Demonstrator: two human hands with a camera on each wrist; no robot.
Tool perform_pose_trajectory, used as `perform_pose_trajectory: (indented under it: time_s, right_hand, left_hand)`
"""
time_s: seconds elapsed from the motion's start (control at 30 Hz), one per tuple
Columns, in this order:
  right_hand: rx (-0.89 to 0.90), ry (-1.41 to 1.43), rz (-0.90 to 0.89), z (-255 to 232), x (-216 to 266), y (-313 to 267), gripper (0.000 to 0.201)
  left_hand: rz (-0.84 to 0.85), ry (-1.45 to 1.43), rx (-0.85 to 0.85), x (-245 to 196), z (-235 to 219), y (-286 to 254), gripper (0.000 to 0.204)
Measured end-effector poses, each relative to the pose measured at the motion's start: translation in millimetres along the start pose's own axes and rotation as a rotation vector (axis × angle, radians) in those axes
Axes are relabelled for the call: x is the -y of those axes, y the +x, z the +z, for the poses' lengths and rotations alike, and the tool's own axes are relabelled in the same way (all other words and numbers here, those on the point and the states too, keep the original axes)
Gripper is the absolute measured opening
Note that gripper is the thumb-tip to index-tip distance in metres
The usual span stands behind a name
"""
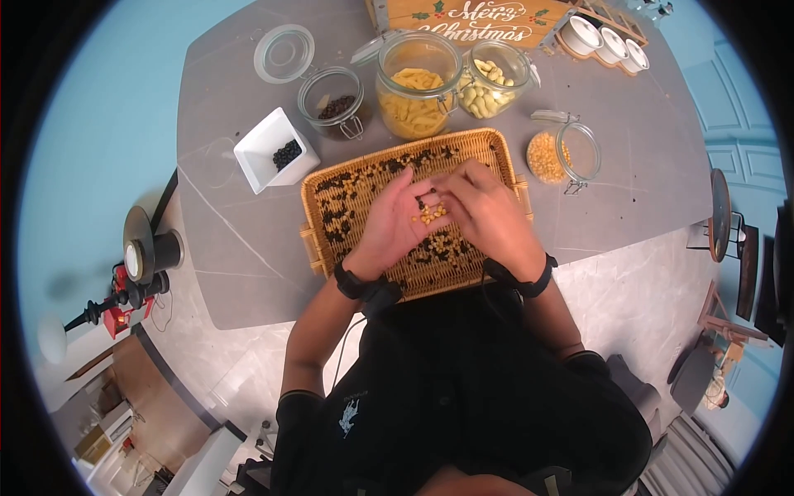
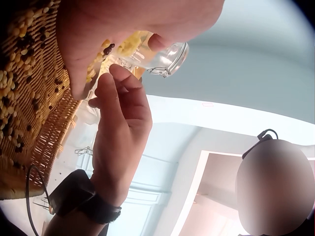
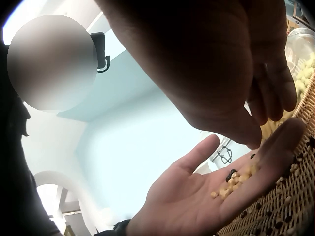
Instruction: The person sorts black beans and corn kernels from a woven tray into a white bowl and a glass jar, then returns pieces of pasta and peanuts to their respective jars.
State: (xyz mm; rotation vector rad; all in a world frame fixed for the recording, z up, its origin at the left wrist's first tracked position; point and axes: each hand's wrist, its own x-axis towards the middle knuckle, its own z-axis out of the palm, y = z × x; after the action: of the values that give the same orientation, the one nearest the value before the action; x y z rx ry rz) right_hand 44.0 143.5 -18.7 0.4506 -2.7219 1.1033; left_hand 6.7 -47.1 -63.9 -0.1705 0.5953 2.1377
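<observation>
"So, what is nearest?"

"A black shirt (image 1: 447,388), then two wrists, each with a dark strap. Past them are the hands. The left hand (image 1: 389,225) lies palm up with its fingers extended, cupping a small heap of yellow kernels (image 1: 430,215) and a few dark beans (image 3: 231,174)."

"And the other one?"

"The right hand (image 1: 492,219) is just above that palm, fingers bent and tips pointing down toward the heap. I cannot tell whether anything is pinched between them."

"What is under them?"

"A wicker basket (image 1: 447,284) on the grey desk (image 1: 231,264), with more kernels and dark beans scattered mixed over its woven floor."

"Beyond that?"

"To the left, a white dish (image 1: 258,161) holding black beans; to the right, an open jar of yellow kernels (image 1: 546,157). Along the far side stand a jar of dark beans (image 1: 335,107), a larger jar of yellow, pasta-like pieces (image 1: 416,95) and a jar of pale, peanut-like pieces (image 1: 490,87)."

"Farthest?"

"A wooden 'Merry Christmas' sign (image 1: 480,21), with three white pots (image 1: 583,35) beside it."
</observation>
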Motion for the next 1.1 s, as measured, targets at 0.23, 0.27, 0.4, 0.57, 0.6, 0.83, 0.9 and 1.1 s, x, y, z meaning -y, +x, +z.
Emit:
perform_pose_trajectory:
  time_s: [0.23,0.27,0.4,0.57,0.6,0.83,0.9,1.1]
  right_hand:
    - [0.064,0.029,0.0,-2.6,6.5,-1.5,0.023]
    - [0.076,0.045,-0.004,-2.8,5.5,-2.7,0.025]
    - [0.13,0.099,-0.023,-1.1,5.2,-5.1,0.028]
    - [0.119,0.113,-0.059,-0.6,5.2,-4.4,0.034]
    - [0.114,0.115,-0.054,-0.7,5.4,-4.4,0.035]
    - [0.116,0.107,0.016,-0.6,3.7,-5.6,0.032]
    - [0.111,0.097,0.003,-2.9,3.5,-5.1,0.033]
    - [0.007,0.099,0.129,-4.7,-2.3,-4.4,0.032]
  left_hand:
    - [0.019,-0.021,-0.015,-0.4,5.2,-2.1,0.069]
    - [0.022,-0.026,-0.017,-0.2,4.9,-1.9,0.069]
    - [0.017,-0.05,0.002,1.5,-2.2,-0.8,0.069]
    - [0.003,-0.072,0.037,0.9,-4.5,-1.9,0.069]
    - [0.005,-0.071,0.024,0.2,-0.4,-2.5,0.07]
    - [-0.005,-0.047,0.027,-0.1,0.5,-2.9,0.07]
    - [-0.006,-0.051,0.017,-0.4,1.9,-3.3,0.07]
    - [-0.008,-0.041,-0.013,-2.5,8.9,-3.3,0.07]
